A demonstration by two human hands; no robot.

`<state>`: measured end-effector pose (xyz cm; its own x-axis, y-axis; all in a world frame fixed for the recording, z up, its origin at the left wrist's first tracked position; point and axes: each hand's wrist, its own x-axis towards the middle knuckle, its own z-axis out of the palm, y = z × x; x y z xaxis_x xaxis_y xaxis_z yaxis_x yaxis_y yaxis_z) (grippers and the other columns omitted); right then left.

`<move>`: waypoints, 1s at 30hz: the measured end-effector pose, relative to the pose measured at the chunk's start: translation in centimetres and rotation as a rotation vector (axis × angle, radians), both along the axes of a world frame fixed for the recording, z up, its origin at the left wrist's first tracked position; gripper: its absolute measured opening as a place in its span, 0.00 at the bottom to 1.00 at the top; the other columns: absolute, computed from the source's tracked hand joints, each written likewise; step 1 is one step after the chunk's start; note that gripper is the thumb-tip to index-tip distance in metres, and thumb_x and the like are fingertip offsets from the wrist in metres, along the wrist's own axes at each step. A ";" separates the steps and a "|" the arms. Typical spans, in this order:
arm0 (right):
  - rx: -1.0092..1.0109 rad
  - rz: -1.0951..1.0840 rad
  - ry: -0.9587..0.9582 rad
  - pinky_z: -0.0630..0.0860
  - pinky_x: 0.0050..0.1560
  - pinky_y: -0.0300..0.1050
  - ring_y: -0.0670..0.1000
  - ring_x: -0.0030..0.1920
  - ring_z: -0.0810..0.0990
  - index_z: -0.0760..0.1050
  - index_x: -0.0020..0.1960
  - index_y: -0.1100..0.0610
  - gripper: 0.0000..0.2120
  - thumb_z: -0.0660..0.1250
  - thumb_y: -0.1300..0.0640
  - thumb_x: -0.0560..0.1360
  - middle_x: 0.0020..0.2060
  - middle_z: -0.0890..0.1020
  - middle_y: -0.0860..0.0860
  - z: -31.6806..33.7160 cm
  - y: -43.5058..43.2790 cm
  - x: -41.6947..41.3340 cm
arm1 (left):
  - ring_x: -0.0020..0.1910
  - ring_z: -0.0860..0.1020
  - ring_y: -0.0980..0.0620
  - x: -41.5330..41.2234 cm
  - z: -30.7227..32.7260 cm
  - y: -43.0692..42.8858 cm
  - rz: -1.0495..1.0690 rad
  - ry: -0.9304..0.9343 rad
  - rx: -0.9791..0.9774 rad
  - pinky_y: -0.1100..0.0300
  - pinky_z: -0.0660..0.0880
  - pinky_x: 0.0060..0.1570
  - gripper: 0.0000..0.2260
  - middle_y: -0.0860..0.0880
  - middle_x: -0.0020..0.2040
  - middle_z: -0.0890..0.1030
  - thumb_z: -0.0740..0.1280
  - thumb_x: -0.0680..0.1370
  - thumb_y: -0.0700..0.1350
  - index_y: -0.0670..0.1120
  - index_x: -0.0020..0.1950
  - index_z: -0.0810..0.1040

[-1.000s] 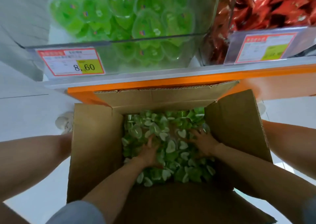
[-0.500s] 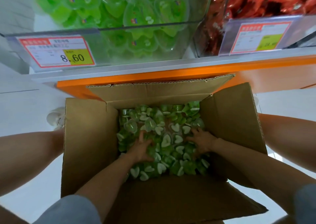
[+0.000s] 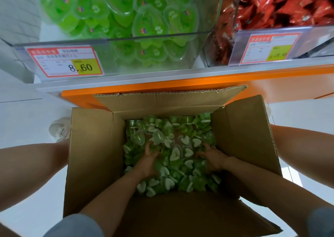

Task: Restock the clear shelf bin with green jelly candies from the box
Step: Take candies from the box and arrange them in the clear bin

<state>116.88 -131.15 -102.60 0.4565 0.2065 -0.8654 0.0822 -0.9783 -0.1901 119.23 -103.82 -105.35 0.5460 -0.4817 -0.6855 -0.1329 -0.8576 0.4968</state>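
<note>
Shelf bin (image 3: 153,37) above, box (image 3: 94,155) (cardboard) — left hand (image 3: 149,161) flat on candies (image 3: 174,154), right hand (image 3: 212,159) unclear

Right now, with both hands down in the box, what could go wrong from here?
The left hand and right hand dig into loose heart-shaped jelly cups; some may drop to the floor on the lift to the clear bin. The bin of red packets sits right beside it, so strays could land there. The box's raised far flap could knock cups loose.

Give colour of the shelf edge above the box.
Orange shelf edge, seen best in the head view.
</note>
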 end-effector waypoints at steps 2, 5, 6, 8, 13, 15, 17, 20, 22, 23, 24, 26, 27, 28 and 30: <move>0.008 -0.017 0.005 0.60 0.71 0.53 0.65 0.73 0.53 0.62 0.71 0.46 0.33 0.72 0.49 0.70 0.75 0.45 0.56 0.0 -0.1 0.3 | 0.74 0.56 0.44 0.4 0.6 0.4 0.005 -0.021 -0.023 0.60 0.62 0.70 0.35 0.44 0.75 0.36 0.72 0.72 0.43 0.51 0.74 0.58; 0.031 -0.017 0.014 0.61 0.70 0.51 0.63 0.73 0.54 0.62 0.71 0.46 0.33 0.72 0.48 0.70 0.74 0.48 0.55 0.3 -0.1 0.7 | 0.74 0.55 0.44 0.5 1.0 0.8 0.043 -0.031 -0.065 0.65 0.59 0.69 0.24 0.45 0.74 0.41 0.70 0.73 0.40 0.48 0.68 0.68; 0.037 -0.015 0.015 0.62 0.70 0.50 0.62 0.73 0.54 0.62 0.71 0.46 0.34 0.72 0.49 0.70 0.74 0.49 0.55 0.5 0.0 0.9 | 0.74 0.54 0.43 0.4 1.0 0.9 0.064 -0.032 -0.074 0.66 0.58 0.69 0.21 0.45 0.74 0.43 0.70 0.73 0.41 0.49 0.65 0.70; 0.056 -0.025 0.021 0.63 0.69 0.50 0.62 0.73 0.55 0.63 0.70 0.45 0.32 0.73 0.49 0.70 0.73 0.51 0.54 1.1 0.4 1.2 | 0.75 0.51 0.42 0.3 1.2 1.1 0.105 -0.028 -0.081 0.66 0.55 0.69 0.19 0.43 0.74 0.44 0.70 0.74 0.43 0.49 0.64 0.71; 0.125 -0.040 -0.047 0.67 0.66 0.48 0.63 0.70 0.62 0.67 0.66 0.46 0.26 0.72 0.53 0.71 0.71 0.55 0.56 3.8 1.8 2.3 | 0.75 0.51 0.42 0.1 3.4 0.7 0.132 -0.035 -0.102 0.65 0.52 0.71 0.17 0.44 0.73 0.47 0.72 0.72 0.46 0.53 0.58 0.72; 0.155 -0.061 -0.095 0.71 0.61 0.47 0.61 0.67 0.66 0.68 0.65 0.45 0.23 0.70 0.57 0.72 0.68 0.59 0.55 6.0 2.3 3.0 | 0.74 0.53 0.43 0.2 4.9 0.6 0.143 -0.065 -0.138 0.68 0.51 0.69 0.15 0.45 0.71 0.50 0.73 0.71 0.47 0.55 0.54 0.72; 0.185 -0.073 -0.135 0.74 0.58 0.46 0.59 0.67 0.66 0.68 0.64 0.45 0.24 0.71 0.59 0.72 0.67 0.59 0.53 8.6 2.9 3.6 | 0.73 0.55 0.46 0.6 6.9 0.4 0.142 -0.096 -0.171 0.69 0.51 0.68 0.15 0.47 0.70 0.53 0.73 0.71 0.47 0.56 0.53 0.71; 0.226 -0.069 -0.199 0.74 0.56 0.43 0.58 0.68 0.64 0.68 0.64 0.43 0.27 0.72 0.59 0.70 0.67 0.58 0.51 12.4 3.7 4.2 | 0.72 0.57 0.48 1.6 10.4 0.0 0.140 -0.151 -0.230 0.65 0.55 0.71 0.16 0.49 0.70 0.53 0.73 0.71 0.45 0.56 0.53 0.72; 0.268 -0.078 -0.250 0.73 0.54 0.40 0.56 0.66 0.66 0.68 0.63 0.42 0.27 0.73 0.59 0.69 0.67 0.57 0.50 15.1 4.1 4.4 | 0.71 0.58 0.50 2.2 13.2 -0.2 0.154 -0.193 -0.266 0.61 0.59 0.71 0.16 0.49 0.70 0.53 0.73 0.71 0.42 0.55 0.52 0.72; 0.292 -0.081 -0.285 0.72 0.53 0.38 0.56 0.65 0.67 0.68 0.62 0.42 0.27 0.73 0.59 0.69 0.67 0.57 0.49 16.4 4.2 4.6 | 0.70 0.59 0.51 2.5 14.7 -0.2 0.161 -0.219 -0.292 0.60 0.60 0.71 0.15 0.49 0.70 0.53 0.73 0.71 0.42 0.55 0.51 0.72; 0.314 -0.085 -0.320 0.70 0.52 0.37 0.55 0.64 0.67 0.68 0.62 0.42 0.27 0.73 0.59 0.68 0.66 0.57 0.49 17.7 4.2 4.7 | 0.69 0.59 0.52 2.8 16.2 -0.2 0.162 -0.254 -0.322 0.61 0.61 0.70 0.15 0.49 0.69 0.54 0.73 0.70 0.41 0.56 0.50 0.73; 0.364 -0.091 -0.398 0.70 0.49 0.36 0.52 0.61 0.69 0.68 0.62 0.42 0.28 0.73 0.59 0.67 0.63 0.59 0.47 20.6 4.1 4.9 | 0.69 0.60 0.52 3.2 19.1 0.1 0.157 -0.344 -0.399 0.67 0.62 0.66 0.18 0.51 0.66 0.55 0.73 0.69 0.39 0.62 0.46 0.73; 0.388 -0.102 -0.435 0.72 0.47 0.37 0.50 0.59 0.69 0.69 0.61 0.40 0.28 0.73 0.59 0.67 0.61 0.59 0.46 22.1 3.9 5.1 | 0.69 0.61 0.52 3.5 20.7 0.2 0.159 -0.377 -0.435 0.69 0.62 0.64 0.20 0.52 0.65 0.56 0.73 0.68 0.38 0.63 0.44 0.73; 0.412 -0.112 -0.475 0.75 0.48 0.40 0.50 0.58 0.69 0.69 0.60 0.39 0.29 0.73 0.59 0.65 0.59 0.60 0.46 23.6 3.7 5.2 | 0.68 0.61 0.53 3.8 22.3 0.4 0.162 -0.405 -0.464 0.69 0.63 0.64 0.20 0.52 0.65 0.56 0.73 0.68 0.39 0.64 0.42 0.72; 0.464 -0.120 -0.556 0.76 0.54 0.45 0.49 0.60 0.69 0.69 0.56 0.36 0.29 0.73 0.59 0.63 0.57 0.61 0.45 26.7 3.4 5.5 | 0.67 0.64 0.55 4.3 25.7 0.8 0.172 -0.446 -0.536 0.63 0.65 0.66 0.19 0.54 0.64 0.58 0.73 0.66 0.43 0.67 0.43 0.73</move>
